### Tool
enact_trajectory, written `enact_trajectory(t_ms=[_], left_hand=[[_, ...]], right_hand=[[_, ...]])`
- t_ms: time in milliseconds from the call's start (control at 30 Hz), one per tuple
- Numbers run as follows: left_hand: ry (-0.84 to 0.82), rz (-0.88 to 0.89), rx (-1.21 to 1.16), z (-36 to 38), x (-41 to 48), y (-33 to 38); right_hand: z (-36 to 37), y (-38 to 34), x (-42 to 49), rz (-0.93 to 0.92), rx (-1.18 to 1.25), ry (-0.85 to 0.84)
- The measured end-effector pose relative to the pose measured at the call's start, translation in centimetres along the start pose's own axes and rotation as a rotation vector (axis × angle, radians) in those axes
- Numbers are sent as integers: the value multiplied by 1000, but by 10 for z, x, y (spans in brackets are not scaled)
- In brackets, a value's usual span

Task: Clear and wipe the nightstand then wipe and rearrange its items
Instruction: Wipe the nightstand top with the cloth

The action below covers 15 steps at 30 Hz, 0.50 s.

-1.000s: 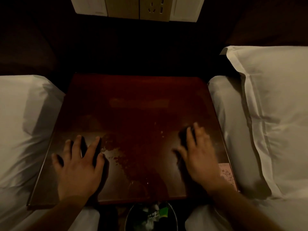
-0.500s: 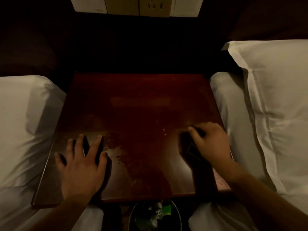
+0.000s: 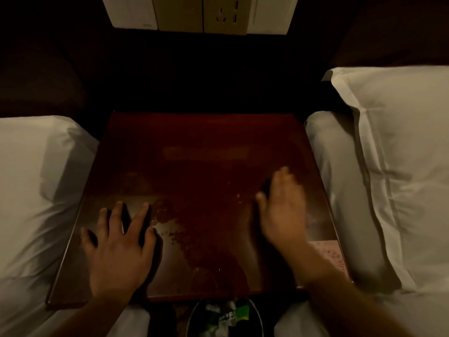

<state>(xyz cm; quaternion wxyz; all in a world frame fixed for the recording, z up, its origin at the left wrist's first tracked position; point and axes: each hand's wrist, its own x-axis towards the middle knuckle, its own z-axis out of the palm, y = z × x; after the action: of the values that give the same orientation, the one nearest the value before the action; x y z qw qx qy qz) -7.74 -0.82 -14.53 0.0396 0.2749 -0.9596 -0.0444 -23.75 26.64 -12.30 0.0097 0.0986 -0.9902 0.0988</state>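
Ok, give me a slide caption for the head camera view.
Left hand flat, right hand blurred, on the dark wooden nightstand flanked by white bedding.

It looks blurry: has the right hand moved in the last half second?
Yes: the right hand swung left, away from the right edge of the nightstand.

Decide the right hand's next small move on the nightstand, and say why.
Probably sweep the right hand, with the dark cloth under its fingers, leftward over the smeared patch in the middle of the nightstand. Streaks and pale specks show there, between the two hands, while the left hand lies flat at the near left.
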Motion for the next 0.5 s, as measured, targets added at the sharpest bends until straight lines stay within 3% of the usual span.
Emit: enact_trajectory(t_ms=[100, 167, 200, 300, 367, 433, 500], left_hand=[[-13, -4, 5, -2, -2, 3], [-20, 0, 5, -1, 0, 1], [-19, 2, 1, 0, 1, 0], [-17, 1, 5, 1, 0, 0], [-30, -3, -1, -1, 1, 1], [-42, 4, 1, -3, -1, 2], [-37, 0, -1, -3, -2, 1]], right_hand=[[16, -32, -78, -427, 40, -62], [18, -17, -72, -546, 50, -97], [18, -7, -56, -506, 26, -63], [7, 10, 3, -118, -12, 2], [5, -3, 6, 30, -12, 29], [16, -31, -31, -60, -13, 46], [22, -48, -76, -334, 37, 24]])
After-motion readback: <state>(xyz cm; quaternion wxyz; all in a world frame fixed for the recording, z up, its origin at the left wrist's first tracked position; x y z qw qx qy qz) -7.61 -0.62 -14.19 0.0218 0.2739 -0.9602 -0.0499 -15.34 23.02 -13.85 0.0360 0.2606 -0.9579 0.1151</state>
